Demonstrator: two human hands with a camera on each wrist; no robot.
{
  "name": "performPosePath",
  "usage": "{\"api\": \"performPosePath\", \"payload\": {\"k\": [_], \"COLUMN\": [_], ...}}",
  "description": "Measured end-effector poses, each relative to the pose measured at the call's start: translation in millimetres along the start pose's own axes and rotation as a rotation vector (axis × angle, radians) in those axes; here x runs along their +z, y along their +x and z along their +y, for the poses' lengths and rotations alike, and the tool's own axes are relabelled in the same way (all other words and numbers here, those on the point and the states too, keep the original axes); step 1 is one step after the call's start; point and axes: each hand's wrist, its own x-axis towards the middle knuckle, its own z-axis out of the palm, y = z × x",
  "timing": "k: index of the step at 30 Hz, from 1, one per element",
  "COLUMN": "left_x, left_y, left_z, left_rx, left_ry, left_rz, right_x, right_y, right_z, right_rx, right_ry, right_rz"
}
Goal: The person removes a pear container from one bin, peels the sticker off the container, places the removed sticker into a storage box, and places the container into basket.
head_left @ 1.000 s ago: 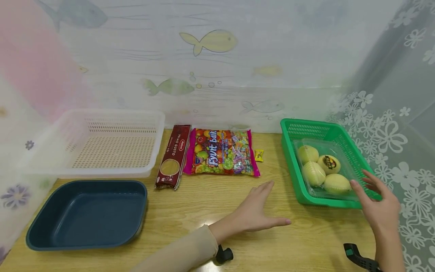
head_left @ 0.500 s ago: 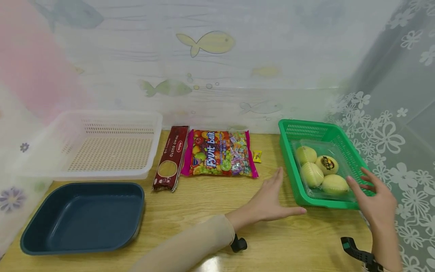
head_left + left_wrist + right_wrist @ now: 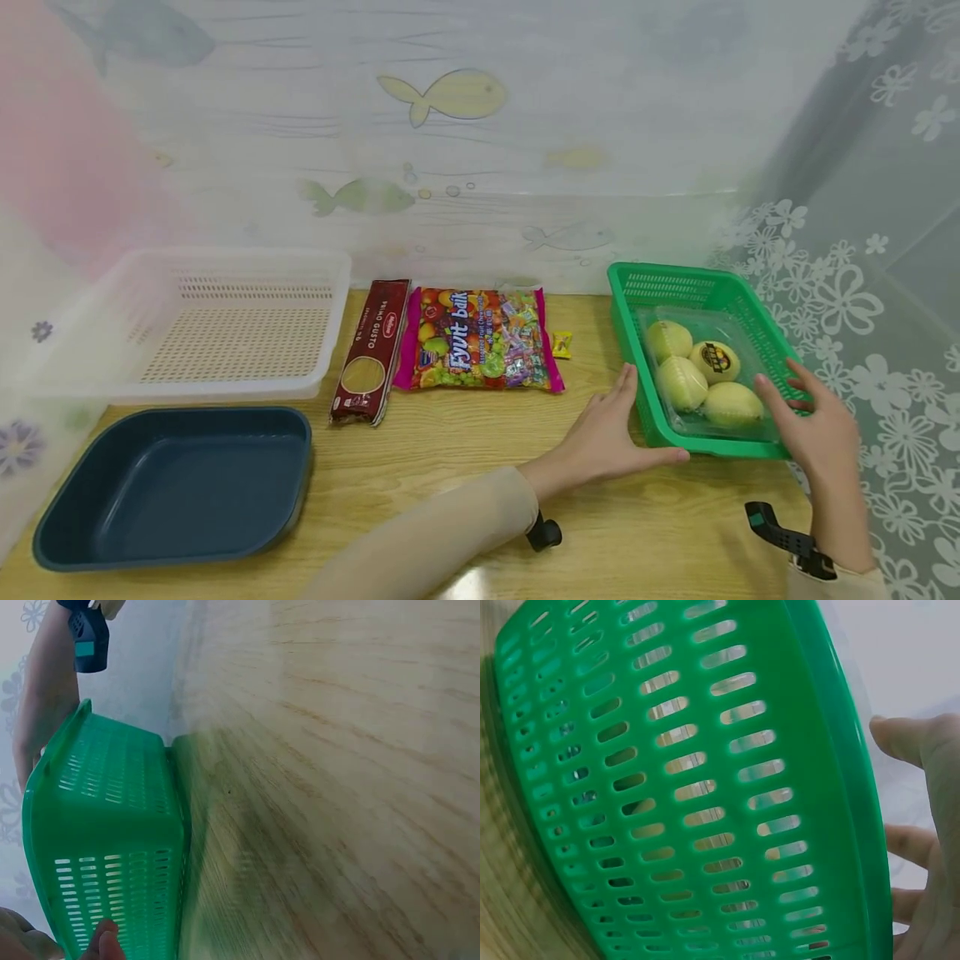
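A green basket [image 3: 651,400] stands on the right of the table. Inside it lies a clear plastic box [image 3: 750,346] with several pale yellow-green round fruits [image 3: 682,383], one bearing a dark label. My left hand [image 3: 600,442] is beside the basket's left wall, fingers extended and thumb stretched toward the near corner; in the left wrist view its fingertips [image 3: 105,941] are right at the slotted wall. My right hand [image 3: 821,429] is over the right rim, thumb above the box's edge, fingers loosely bent. The right wrist view shows the thumb [image 3: 900,739] above the rim.
A candy bag [image 3: 480,337], a small yellow wrapped candy [image 3: 562,344] and a red spaghetti pack [image 3: 372,350] lie mid-table. To the left are a white basket [image 3: 225,387] and a dark blue basin [image 3: 172,492]. Patterned curtains [image 3: 465,167] hang behind.
My left hand has moved right, up to the green basket's left side. My right hand stays over the right rim, and the view has shifted slightly to the right.
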Motion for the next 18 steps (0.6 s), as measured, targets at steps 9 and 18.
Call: {"api": "performPosePath", "payload": {"k": [9,18], "left_x": [6.2,10.6], "left_y": [9.4,12.1], "left_z": [0.5,1.5], "left_rx": [0.030,0.019], "left_ry": [0.027,0.116], "left_rz": [-0.011,0.006], "right_x": [0.4,-1.3], "right_y": [10.8,23.9], "right_z": [3.4,2.5], "right_rx": [-0.038,-0.051], "right_ry": [-0.043,-0.136], "right_rz": [-0.079,-0.261]}}
